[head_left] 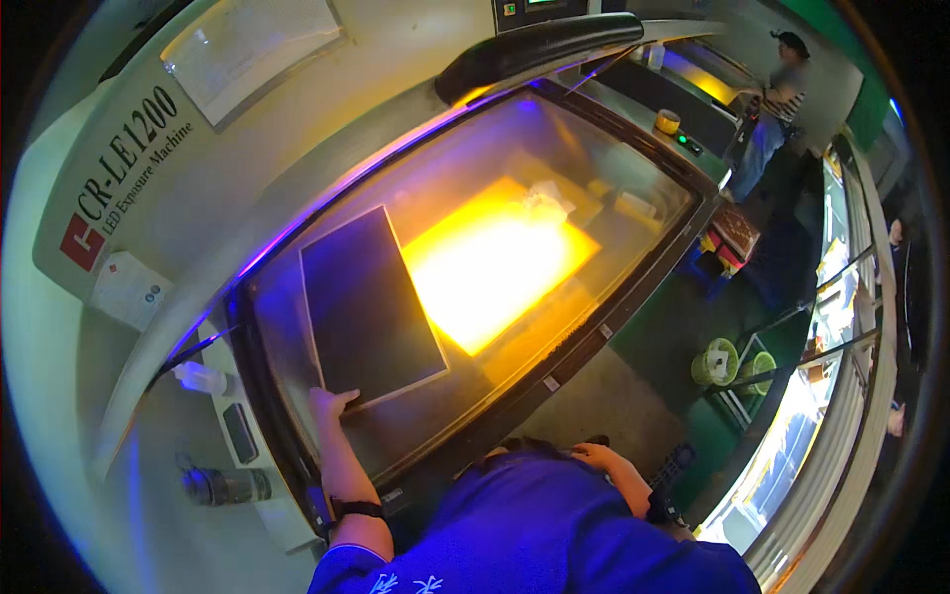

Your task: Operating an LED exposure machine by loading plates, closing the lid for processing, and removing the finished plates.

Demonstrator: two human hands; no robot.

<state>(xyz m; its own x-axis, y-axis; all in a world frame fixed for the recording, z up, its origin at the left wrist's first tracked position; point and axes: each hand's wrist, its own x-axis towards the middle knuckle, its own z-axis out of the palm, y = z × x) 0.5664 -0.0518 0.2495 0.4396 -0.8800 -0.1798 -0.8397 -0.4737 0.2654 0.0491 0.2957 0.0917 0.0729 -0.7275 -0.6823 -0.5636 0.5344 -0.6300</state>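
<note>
A dark rectangular panel (371, 307) with a thin pale border lies slanted on the clear bed (515, 129) of a large machine. My left hand (332, 404) is at the panel's near left corner, thumb stretched along the near edge and fingers closed about the corner. Part of those fingers is hard to see. Beside the panel, a bright yellow-lit area (505, 267) glows through the bed. My right hand (600, 458) rests against my body at the machine's front edge, fingers laid out, with nothing visible in it.
The dark bed frame (475, 428) runs around the glass. On the left ledge are a phone (238, 433), a bottle (228, 485) and a clear container (201, 377). A raised padded lid edge (539, 54) spans the back. Green baskets (714, 364) stand right; a person (772, 119) stands far right.
</note>
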